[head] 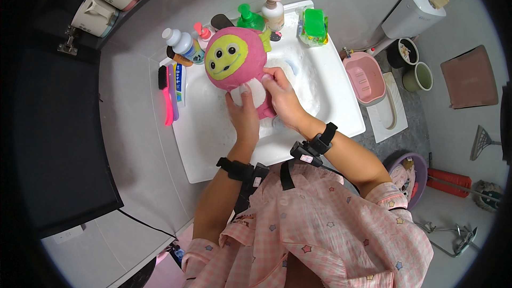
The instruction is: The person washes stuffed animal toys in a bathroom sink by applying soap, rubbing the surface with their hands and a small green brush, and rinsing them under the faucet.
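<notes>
Both hands hold a pink plush toy (258, 58) with a yellow-green three-eyed face above a white washbasin (200, 144). My left hand (244, 114) grips the lower left of its body, thumb on the white belly patch. At the other side of the body, my right hand (282, 98) pinches the toy near its arm. The toy's face is turned up and to the left. Suds and whitish water (306, 88) lie in the basin beneath it. Part of the toy's lower body is hidden by the fingers.
Pump bottles (274, 14), a white bottle (182, 42) and a green soap bar (314, 23) stand along the back rim. A pink-handled brush (166, 100) and a toothpaste box (180, 84) lie at the left rim. Right of the basin are a pink tub (365, 78) and a squat toilet (390, 116).
</notes>
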`<state>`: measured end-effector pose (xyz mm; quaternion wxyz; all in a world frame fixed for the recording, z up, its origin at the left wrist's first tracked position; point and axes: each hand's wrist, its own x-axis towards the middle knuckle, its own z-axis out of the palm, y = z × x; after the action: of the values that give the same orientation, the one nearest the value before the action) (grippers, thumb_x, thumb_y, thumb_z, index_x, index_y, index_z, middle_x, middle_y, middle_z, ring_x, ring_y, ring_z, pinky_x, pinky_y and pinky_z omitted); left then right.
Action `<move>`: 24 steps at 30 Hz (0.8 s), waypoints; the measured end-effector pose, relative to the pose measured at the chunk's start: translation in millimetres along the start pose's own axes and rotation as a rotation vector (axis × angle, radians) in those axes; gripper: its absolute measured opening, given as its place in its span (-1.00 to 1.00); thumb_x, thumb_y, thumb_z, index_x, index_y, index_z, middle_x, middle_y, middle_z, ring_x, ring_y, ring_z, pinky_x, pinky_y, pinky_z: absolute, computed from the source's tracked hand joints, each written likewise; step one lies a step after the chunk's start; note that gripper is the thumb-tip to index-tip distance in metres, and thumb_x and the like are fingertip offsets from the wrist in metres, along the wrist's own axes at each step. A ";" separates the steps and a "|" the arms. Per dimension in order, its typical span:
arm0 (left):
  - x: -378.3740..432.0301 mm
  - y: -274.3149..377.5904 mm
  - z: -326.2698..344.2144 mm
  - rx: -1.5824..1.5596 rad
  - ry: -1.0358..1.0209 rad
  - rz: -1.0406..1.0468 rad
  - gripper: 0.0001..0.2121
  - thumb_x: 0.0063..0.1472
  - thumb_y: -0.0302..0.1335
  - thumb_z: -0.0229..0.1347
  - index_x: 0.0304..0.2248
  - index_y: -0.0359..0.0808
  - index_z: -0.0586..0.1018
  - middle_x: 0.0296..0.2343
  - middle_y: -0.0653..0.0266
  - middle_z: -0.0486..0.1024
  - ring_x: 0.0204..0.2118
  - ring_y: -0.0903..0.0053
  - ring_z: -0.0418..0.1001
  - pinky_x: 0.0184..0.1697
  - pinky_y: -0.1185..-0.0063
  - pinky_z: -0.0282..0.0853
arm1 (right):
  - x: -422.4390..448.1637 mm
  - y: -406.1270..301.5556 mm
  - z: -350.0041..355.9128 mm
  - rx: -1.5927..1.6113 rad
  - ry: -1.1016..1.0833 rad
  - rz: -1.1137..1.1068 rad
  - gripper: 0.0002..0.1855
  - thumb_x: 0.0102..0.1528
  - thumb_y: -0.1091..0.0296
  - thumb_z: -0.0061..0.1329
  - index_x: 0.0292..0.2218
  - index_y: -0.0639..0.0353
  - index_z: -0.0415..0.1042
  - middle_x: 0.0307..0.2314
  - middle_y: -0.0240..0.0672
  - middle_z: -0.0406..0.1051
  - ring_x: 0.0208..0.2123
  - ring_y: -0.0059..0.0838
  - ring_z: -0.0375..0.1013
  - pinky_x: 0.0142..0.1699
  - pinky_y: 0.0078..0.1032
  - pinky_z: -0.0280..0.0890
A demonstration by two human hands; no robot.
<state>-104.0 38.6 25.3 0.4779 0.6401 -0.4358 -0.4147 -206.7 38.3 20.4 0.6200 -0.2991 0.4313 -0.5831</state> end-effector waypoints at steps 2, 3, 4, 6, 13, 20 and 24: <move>-1.6 0.1 2.9 -0.010 0.045 0.094 -0.56 0.17 -0.23 -0.09 -0.14 -0.48 0.30 -0.21 -0.06 0.31 -0.15 0.17 0.28 -0.09 0.39 0.18 | -1.3 11.1 -2.7 -0.120 0.002 -0.111 -0.61 -0.02 0.46 -0.17 -0.12 0.23 0.14 -0.33 -0.30 0.26 -0.29 -0.55 0.25 -0.17 -0.62 0.18; -0.7 -2.3 1.0 -0.011 0.051 0.090 -0.56 0.17 -0.23 -0.09 -0.14 -0.48 0.30 -0.21 -0.06 0.31 -0.15 0.17 0.28 -0.09 0.39 0.18 | -4.0 7.1 1.3 -0.182 -0.007 -0.159 -0.64 -0.03 0.47 -0.17 -0.14 0.23 0.16 -0.35 -0.30 0.27 -0.29 -0.56 0.25 -0.18 -0.62 0.18; 1.2 -5.0 -1.3 0.051 0.058 0.138 -0.60 0.18 -0.25 -0.11 -0.17 -0.47 0.33 -0.25 -0.06 0.32 -0.18 0.16 0.28 -0.12 0.38 0.18 | -6.3 2.7 4.7 -0.244 -0.010 -0.208 -0.66 -0.03 0.47 -0.17 -0.16 0.22 0.17 -0.36 -0.30 0.27 -0.29 -0.57 0.25 -0.20 -0.61 0.19; 0.7 -4.9 -0.5 0.111 0.064 0.186 -0.64 0.19 -0.27 -0.12 -0.21 -0.47 0.36 -0.29 -0.06 0.33 -0.21 0.15 0.28 -0.14 0.37 0.19 | -11.5 -13.1 7.4 0.026 0.058 0.065 -0.74 -0.04 0.47 -0.13 -0.26 0.20 0.17 -0.40 -0.32 0.26 -0.34 -0.60 0.24 -0.23 -0.62 0.19; -1.8 -4.4 3.1 0.256 0.143 0.423 -0.67 0.22 -0.31 -0.17 -0.29 -0.49 0.41 -0.35 -0.02 0.35 -0.28 0.19 0.31 -0.18 0.41 0.20 | -9.0 -13.1 3.2 -0.026 0.015 0.041 -0.68 -0.03 0.42 -0.15 -0.20 0.15 0.11 -0.32 -0.32 0.24 -0.32 -0.56 0.27 -0.29 -0.59 0.27; -3.1 -7.9 5.0 0.289 0.099 0.519 -0.68 0.13 -0.34 -0.06 -0.26 -0.50 0.34 -0.33 -0.11 0.29 -0.25 0.10 0.24 -0.16 0.32 0.17 | -1.1 -6.7 -6.7 0.182 0.002 0.062 -0.61 -0.02 0.40 -0.23 -0.13 0.27 0.09 -0.23 -0.25 0.19 -0.19 -0.50 0.20 -0.11 -0.56 0.17; 4.9 -19.0 -1.6 0.303 0.105 0.491 -0.68 0.12 -0.35 -0.04 -0.28 -0.51 0.33 -0.33 -0.09 0.27 -0.22 0.08 0.23 -0.15 0.31 0.16 | 2.0 -4.0 -9.7 -0.232 -0.096 0.060 -0.54 -0.05 0.41 -0.19 -0.08 0.29 0.06 -0.26 -0.22 0.21 -0.18 -0.51 0.18 -0.11 -0.54 0.17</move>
<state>-98.1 37.4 6.6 0.4848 0.6001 -0.6093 -0.1832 -217.1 37.1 19.1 0.6184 -0.3834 0.4743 -0.4956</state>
